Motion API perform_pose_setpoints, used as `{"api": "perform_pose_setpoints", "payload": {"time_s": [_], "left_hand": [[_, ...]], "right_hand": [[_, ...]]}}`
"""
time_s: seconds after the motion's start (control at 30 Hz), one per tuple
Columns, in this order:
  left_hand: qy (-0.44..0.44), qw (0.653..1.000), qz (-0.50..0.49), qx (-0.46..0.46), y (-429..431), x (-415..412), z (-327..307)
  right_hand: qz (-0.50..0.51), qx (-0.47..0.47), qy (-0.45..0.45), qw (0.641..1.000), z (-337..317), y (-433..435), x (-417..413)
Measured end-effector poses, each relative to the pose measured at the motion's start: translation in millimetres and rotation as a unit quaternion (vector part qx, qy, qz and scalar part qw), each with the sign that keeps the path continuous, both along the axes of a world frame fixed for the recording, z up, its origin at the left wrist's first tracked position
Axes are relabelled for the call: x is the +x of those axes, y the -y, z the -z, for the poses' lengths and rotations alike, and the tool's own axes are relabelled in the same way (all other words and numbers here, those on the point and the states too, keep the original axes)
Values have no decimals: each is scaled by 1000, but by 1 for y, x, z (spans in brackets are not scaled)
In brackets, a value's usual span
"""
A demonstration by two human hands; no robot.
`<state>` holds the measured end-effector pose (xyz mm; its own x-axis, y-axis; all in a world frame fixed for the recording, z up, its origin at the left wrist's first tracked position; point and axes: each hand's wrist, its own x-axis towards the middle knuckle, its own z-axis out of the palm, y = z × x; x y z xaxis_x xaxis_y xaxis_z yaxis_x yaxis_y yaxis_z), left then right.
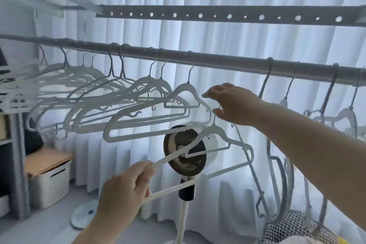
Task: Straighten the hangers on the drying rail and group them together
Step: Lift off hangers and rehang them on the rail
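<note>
Left hand (126, 190): fingers curled round the left end of a white hanger (212, 129), gripping its sloping arm and bottom bar together.
Right hand (231, 105): raised just under the rail (227, 62), fingers stretched leftward, thumb beside the hanger's wire hook; whether it pinches the hook cannot be told.
White hanger: off the rail, held tilted below it with its left end low, in front of the fan (186, 156).
Rail: grey round bar crossing the view and sloping down to the right.
Left group (186, 86): about 9 white and grey hangers hooked on the rail, close together, overlapping, turned at differing angles; the nearest hangs just left of the right hand.
Right group (266, 80): 4 hooks on the rail right of the hand, spaced apart; grey hangers dangle behind the right forearm.
Fan: white pedestal type, dark grille, behind the held hanger.
Perforated bar (217, 15): flat, above the rail.
Curtain (217, 41): white, pleated, behind everything.
Storage box (49, 184): pale, slotted handle, on the floor at the left.
</note>
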<state>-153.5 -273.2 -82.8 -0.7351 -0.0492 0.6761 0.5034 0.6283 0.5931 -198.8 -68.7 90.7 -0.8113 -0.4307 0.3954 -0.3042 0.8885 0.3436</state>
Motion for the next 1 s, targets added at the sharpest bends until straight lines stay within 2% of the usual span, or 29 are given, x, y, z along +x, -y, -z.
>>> {"api": "perform_pose_setpoints", "payload": {"time_s": [0.17, 0.27, 0.47, 0.57, 0.67, 0.77, 0.83, 1.0], "left_hand": [[-11, 999, 20, 33, 20, 33, 12], [-4, 999, 0, 54, 37, 46, 19], [-7, 998, -6, 56, 82, 79, 12], [5, 994, -77, 72, 112, 87, 13], [28, 977, -209, 27, 138, 95, 18], [47, 969, -242, -16, 157, 108, 27], [70, 973, -220, -17, 161, 117, 33], [154, 986, -67, 12, 139, 133, 39]], "right_hand": [[-22, -65, 75, 995, 5, 15, 9], [-29, -134, 151, 979, 10, 22, 20], [-5, -144, 173, 974, 19, 36, 38], [-11, -195, 205, 959, 28, 59, 49], [-22, -230, 251, 940, 39, 93, 63], [-27, -256, 289, 922, 52, 128, 83], [-45, -298, 298, 906, 61, 151, 97], [-78, -458, 336, 820, 78, 199, 122]]}}
